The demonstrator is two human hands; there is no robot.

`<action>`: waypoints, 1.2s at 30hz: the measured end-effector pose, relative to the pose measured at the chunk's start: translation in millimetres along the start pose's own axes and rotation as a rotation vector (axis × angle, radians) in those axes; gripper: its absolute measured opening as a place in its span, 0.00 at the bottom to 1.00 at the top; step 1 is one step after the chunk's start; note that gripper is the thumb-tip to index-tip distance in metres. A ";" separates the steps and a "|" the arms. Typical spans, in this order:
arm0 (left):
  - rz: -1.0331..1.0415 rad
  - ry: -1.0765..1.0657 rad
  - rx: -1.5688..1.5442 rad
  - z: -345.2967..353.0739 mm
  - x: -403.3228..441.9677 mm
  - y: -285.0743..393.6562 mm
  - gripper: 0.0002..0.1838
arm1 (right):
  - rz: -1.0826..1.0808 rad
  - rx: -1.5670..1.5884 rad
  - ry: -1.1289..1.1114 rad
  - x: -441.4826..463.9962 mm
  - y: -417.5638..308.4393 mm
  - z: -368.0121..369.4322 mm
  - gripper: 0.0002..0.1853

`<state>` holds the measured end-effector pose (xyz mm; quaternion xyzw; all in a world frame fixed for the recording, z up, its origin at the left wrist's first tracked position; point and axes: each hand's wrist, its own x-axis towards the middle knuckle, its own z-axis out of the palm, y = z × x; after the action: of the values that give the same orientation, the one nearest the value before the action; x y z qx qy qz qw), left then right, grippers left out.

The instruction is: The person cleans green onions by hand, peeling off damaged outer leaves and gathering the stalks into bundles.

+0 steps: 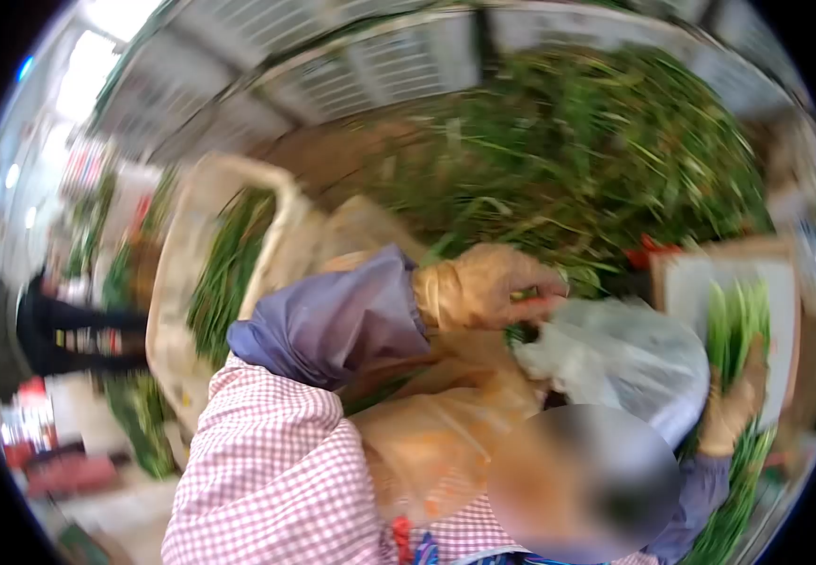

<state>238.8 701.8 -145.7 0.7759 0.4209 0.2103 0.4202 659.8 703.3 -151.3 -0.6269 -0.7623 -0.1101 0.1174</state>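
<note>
My left hand (493, 285), in a tan glove with a purple sleeve cover, is over my lap, fingers curled together. Something small and reddish shows at its fingertips, too blurred to name. Just right of it lies a crumpled clear plastic bag (629, 358). On the far right, my right hand (736, 407), also gloved, is closed around a bunch of green stems (739, 325). Pale stem ends stick out above that hand, and long leaves hang below it. Behind the bunch is a pale flat panel with a brown edge (690, 282).
A large heap of loose green stalks (615, 141) lies ahead. To the left stands a cream plastic crate (168, 311) holding green bunches. Pale slatted crates (389, 71) line the back. A person's dark-clothed legs (83, 325) show at the far left.
</note>
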 end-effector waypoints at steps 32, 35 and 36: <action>-1.495 0.773 0.494 -234.6 -491.5 -373.0 0.46 | -0.687 1.101 -1.032 127.4 -586.5 42.2 0.13; -1.559 0.516 0.496 -246.1 -486.2 -374.6 0.44 | -0.617 1.137 -1.059 128.1 -590.5 54.0 0.13; -1.607 0.476 0.472 -252.6 -482.5 -368.9 0.41 | -0.666 1.154 -1.033 128.0 -593.7 56.5 0.12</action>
<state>-377.6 529.2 -297.2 0.2463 0.9502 -0.0861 0.1704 50.8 727.3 -176.5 -0.1825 -0.8019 0.5686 0.0173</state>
